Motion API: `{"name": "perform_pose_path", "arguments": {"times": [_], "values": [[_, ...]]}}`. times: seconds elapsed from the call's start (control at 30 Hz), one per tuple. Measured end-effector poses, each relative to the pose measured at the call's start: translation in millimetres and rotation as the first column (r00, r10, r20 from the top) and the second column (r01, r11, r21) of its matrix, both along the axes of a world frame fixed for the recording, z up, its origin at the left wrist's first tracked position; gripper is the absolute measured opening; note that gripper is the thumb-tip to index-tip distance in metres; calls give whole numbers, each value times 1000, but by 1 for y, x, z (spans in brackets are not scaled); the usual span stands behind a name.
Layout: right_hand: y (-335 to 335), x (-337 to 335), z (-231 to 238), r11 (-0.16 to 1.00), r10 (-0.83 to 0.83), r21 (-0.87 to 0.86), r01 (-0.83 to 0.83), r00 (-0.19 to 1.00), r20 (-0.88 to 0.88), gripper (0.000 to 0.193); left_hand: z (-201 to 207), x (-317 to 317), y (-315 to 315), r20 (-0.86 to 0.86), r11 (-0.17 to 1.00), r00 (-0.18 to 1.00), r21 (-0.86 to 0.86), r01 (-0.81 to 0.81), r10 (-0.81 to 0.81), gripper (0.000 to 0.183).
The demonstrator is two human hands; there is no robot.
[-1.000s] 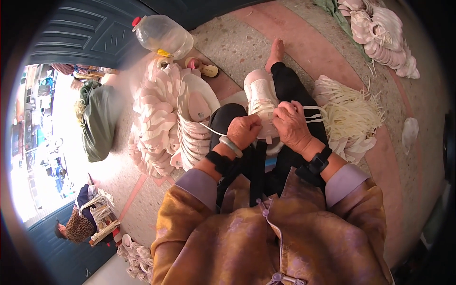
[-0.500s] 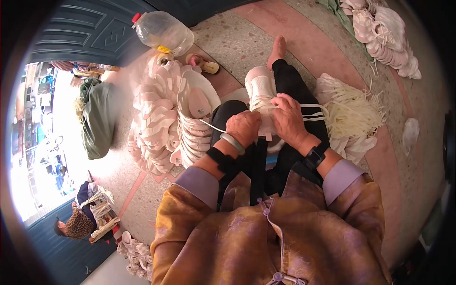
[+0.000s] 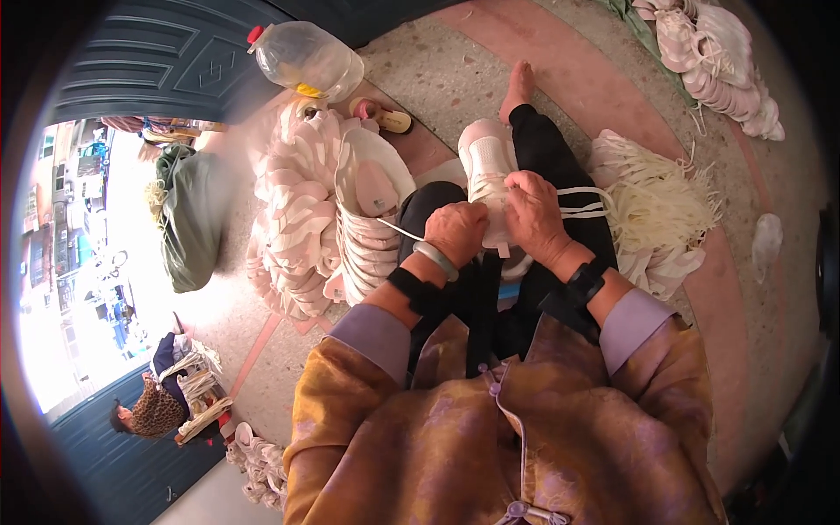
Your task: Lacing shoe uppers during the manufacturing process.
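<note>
A pale pink and white shoe upper (image 3: 486,159) lies between my knees, toe pointing away from me. My left hand (image 3: 457,229) is closed at its left lacing edge, with a white shoelace (image 3: 401,229) trailing out to the left past my wrist. On the opposite edge, the bent fingers of my right hand (image 3: 535,214) are closed on the lacing. White lace strands run from there to the right over my black trouser leg. My fingers hide the exact grip on the laces and most of the eyelets.
Stacked shoe uppers (image 3: 372,254) and a larger heap of them (image 3: 293,219) stand on my left. A bundle of cream laces (image 3: 656,206) is at my right. Farther off are a clear plastic jug (image 3: 311,61), a slipper (image 3: 382,115) and a seated person (image 3: 157,407).
The whole view has shifted slightly, so most things appear a little to the right. Both hands stay at the shoe upper, with only small finger movement over the lacing.
</note>
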State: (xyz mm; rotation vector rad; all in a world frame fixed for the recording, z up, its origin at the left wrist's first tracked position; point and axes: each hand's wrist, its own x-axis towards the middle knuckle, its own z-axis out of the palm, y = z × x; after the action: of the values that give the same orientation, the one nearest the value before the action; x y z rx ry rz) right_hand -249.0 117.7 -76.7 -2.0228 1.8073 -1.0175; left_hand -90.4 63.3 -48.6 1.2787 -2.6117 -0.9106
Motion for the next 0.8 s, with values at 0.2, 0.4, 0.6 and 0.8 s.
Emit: {"name": "perform_pose_path", "arguments": {"times": [0.2, 0.4, 0.6, 0.8], "values": [[5, -7, 3, 997, 76, 30, -76, 997, 20, 12, -2, 1, 0, 8, 1000, 1000, 8, 14, -14, 11], [5, -4, 5, 997, 69, 16, -69, 997, -21, 11, 0, -1, -2, 60, 999, 998, 31, -10, 8, 11], [6, -6, 3, 997, 71, 5, -70, 997, -16, 10, -1, -1, -2, 31, 999, 1000, 32, -3, 2, 10], [4, -4, 5, 997, 71, -6, -71, 997, -37, 9, -3, 0, -2, 11, 1000, 1000, 8, 2, -2, 10]]}}
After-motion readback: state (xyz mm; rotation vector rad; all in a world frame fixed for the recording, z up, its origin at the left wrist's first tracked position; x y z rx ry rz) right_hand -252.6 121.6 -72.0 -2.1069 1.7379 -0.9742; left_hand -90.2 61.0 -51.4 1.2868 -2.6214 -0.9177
